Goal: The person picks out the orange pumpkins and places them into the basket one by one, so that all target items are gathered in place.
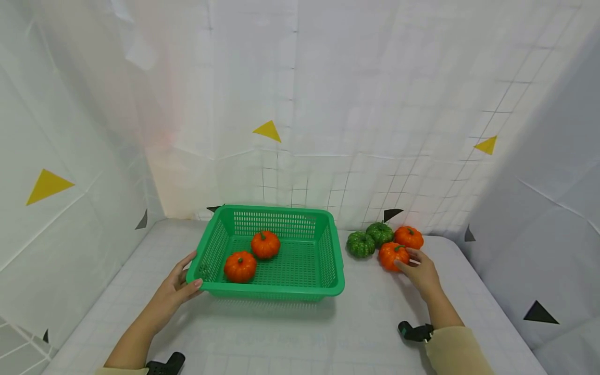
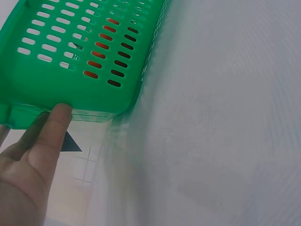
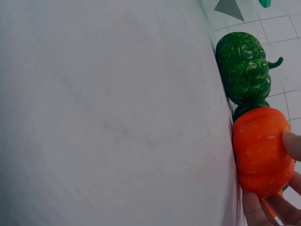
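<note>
A green plastic basket with rows of rounded slots fills the upper left — something orange shows through several of them. The left hand holds its rim — near a flat dark triangle; a plain, whitish surface spans the right

Cropped by the lower edge, head view: left sleeve, right sleeve and left wrist's black device. Cropped by the upper and left edges, left wrist view: green basket. Glimpsed only through its slots: orange patches, not traceable to a particular pumpkin. Cropped at right, right wrist view: right fingers. Mostly hidden behind the held orange pumpkin: second green pumpkin. Cut off at top: green fragment, too small to identify. Blurred: counter.
</note>
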`<state>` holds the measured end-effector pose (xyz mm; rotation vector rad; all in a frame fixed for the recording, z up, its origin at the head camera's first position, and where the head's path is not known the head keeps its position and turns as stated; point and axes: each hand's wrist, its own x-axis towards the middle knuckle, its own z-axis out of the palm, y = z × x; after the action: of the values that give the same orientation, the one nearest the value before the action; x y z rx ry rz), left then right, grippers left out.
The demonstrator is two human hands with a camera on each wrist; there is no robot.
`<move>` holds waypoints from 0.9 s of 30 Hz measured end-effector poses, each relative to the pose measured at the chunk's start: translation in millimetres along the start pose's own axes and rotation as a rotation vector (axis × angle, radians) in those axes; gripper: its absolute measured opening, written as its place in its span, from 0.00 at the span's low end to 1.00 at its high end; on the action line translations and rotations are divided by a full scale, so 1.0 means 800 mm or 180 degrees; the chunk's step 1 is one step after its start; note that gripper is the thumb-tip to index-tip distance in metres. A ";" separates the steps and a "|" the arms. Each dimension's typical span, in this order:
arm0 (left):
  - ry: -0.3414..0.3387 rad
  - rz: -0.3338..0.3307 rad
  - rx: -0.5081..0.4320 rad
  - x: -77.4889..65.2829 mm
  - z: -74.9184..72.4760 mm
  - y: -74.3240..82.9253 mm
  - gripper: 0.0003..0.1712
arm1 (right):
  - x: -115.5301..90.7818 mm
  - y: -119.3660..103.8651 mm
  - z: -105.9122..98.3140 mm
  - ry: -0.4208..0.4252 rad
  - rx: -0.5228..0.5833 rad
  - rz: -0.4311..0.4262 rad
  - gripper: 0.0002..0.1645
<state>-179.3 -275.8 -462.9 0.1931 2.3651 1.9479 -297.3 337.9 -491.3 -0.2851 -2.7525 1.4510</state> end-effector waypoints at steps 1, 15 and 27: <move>0.0004 -0.0005 0.0003 0.000 0.000 0.000 0.45 | 0.000 0.000 0.000 -0.0003 0.0003 -0.0004 0.47; 0.0002 0.0016 0.0001 0.000 0.001 -0.003 0.44 | -0.008 -0.004 -0.005 0.0011 -0.0062 0.0015 0.48; -0.0010 0.0033 0.0004 0.001 0.000 -0.002 0.44 | -0.019 -0.014 -0.022 -0.0056 -0.0093 -0.0047 0.51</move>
<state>-179.9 -276.2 -464.7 0.2087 2.3682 1.9493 -282.2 343.7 -470.6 -0.2533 -2.7855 1.4177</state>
